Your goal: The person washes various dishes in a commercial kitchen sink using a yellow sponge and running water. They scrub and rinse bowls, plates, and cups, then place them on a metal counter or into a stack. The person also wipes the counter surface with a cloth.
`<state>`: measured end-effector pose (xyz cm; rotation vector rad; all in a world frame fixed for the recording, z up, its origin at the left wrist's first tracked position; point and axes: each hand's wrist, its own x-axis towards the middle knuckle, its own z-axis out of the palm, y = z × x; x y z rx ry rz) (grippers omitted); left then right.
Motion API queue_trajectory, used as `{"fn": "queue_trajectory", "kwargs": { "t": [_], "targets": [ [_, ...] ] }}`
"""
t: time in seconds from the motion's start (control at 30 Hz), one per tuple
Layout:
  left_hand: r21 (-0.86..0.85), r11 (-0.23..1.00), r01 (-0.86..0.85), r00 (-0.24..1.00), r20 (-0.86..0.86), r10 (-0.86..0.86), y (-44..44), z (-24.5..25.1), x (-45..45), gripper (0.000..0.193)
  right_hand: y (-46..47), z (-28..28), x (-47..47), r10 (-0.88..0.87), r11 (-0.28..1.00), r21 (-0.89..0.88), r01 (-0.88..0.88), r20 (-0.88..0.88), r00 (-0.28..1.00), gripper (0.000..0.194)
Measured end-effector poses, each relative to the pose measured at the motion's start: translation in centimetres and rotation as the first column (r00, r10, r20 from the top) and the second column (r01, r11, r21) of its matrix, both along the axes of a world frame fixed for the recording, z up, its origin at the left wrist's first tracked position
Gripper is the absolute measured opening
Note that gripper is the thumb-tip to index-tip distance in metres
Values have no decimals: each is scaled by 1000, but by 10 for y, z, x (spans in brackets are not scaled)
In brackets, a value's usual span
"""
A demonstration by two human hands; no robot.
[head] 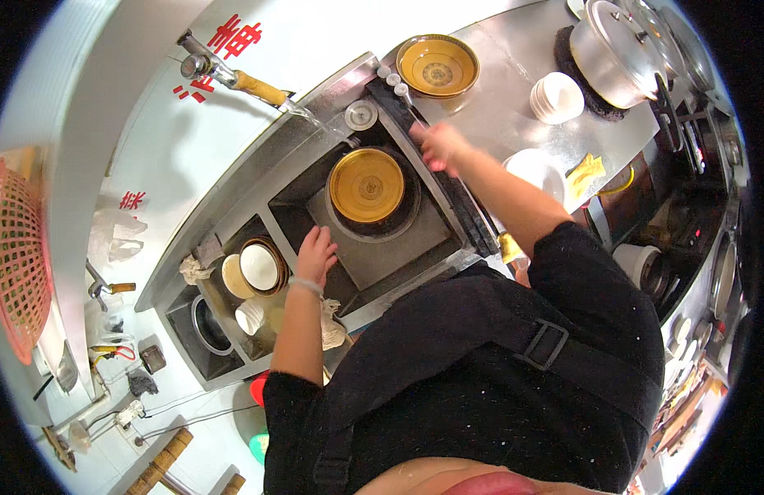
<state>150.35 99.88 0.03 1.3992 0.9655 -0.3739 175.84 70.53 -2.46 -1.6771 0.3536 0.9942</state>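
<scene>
My right hand [442, 148], blurred, is over the dark ledge at the sink's right side. Its fingers close around the handle end of a pale spoon [401, 91]. Two more spoon heads [388, 75] show beside that one. With nothing in it, my left hand [315, 257] hovers at the left side of the large sink basin [382, 272], fingers slightly apart. Between my hands, a yellow-brown patterned dish [367, 185] rests over a round dark vessel [413, 213] in the basin. Water runs from the faucet [258, 88] behind it.
Bowls [259, 267] and white cups [250, 317] are in the left basin. On the right steel counter [493, 55] stand a yellow-brown bowl [437, 65], stacked white bowls [558, 98], a white plate [536, 174], a yellow cloth [584, 178] and a lidded metal pot [617, 55].
</scene>
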Motion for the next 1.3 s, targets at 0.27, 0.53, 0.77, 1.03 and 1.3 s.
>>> {"fn": "queue_trajectory", "kwargs": {
  "t": [0.27,0.53,0.77,1.03,1.3],
  "targets": [
    [561,671,485,873,-352,-337,12,-133,99,59,90,-93,-120,-48,996,-86,34,-161,986,54],
    [53,995,79,983,-167,-69,6,-123,100,44,89,-136,-105,93,995,60,-84,-161,983,29],
    [-23,990,136,988,-75,-138,3,-71,95,48,80,-93,-113,9,988,152,2,-71,997,54],
    [84,993,83,990,106,-92,9,-18,110,42,77,7,-72,-118,981,180,75,238,964,47],
    [-296,955,-27,971,218,95,-9,-66,110,55,74,63,-55,186,982,-126,-138,729,658,45]
  ]
}}
